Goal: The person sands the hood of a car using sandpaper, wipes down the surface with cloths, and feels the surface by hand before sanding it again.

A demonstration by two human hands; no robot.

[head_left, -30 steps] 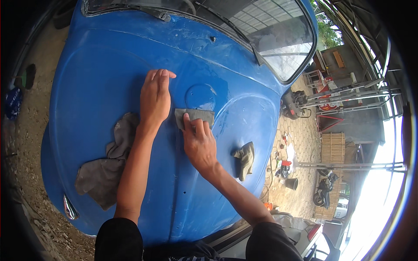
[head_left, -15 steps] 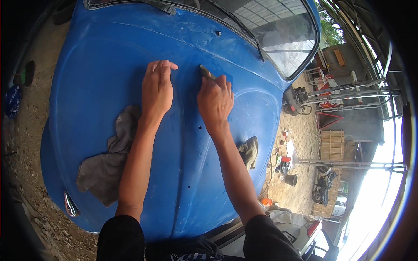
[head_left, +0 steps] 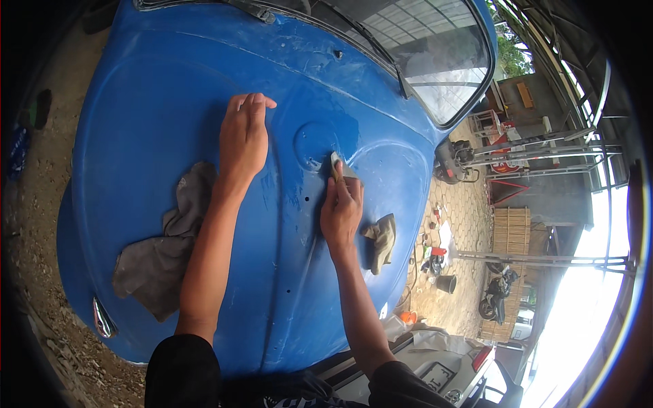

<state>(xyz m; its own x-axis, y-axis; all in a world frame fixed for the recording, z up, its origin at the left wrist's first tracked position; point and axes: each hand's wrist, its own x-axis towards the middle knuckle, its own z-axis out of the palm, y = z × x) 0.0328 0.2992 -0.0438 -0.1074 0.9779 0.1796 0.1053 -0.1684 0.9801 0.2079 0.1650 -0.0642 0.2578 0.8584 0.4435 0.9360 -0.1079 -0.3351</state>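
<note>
A blue car hood (head_left: pixel 170 129) spreads out under both hands. My right hand (head_left: pixel 342 214) pinches a folded grey-olive sheet, apparently sandpaper (head_left: pixel 345 167), against the hood, beside a wet ring-shaped mark (head_left: pixel 314 144). Wet streaks run around that mark. My left hand (head_left: pixel 243 136) hovers over or rests on the hood's left half; contact is unclear. Its fingers bend loosely, one points right, and I see nothing in it. A crumpled grey cloth (head_left: pixel 153 265) lies beside my left forearm. To the right of my right forearm is a folded olive cloth (head_left: pixel 382 241).
The windshield (head_left: pixel 435 61) and wipers (head_left: pixel 374 44) border the hood at the far side. Past its right edge, a dark bucket (head_left: pixel 446 283) and a motorcycle (head_left: pixel 498 296) stand on paving. A light-coloured car (head_left: pixel 435 364) is near the lower right. Gravel (head_left: pixel 41 231) lies at left.
My right hand has moved nearer to me with the folded sheet, uncovering the wet ring-shaped mark. The left hand stays almost in place. The view has shifted slightly.
</note>
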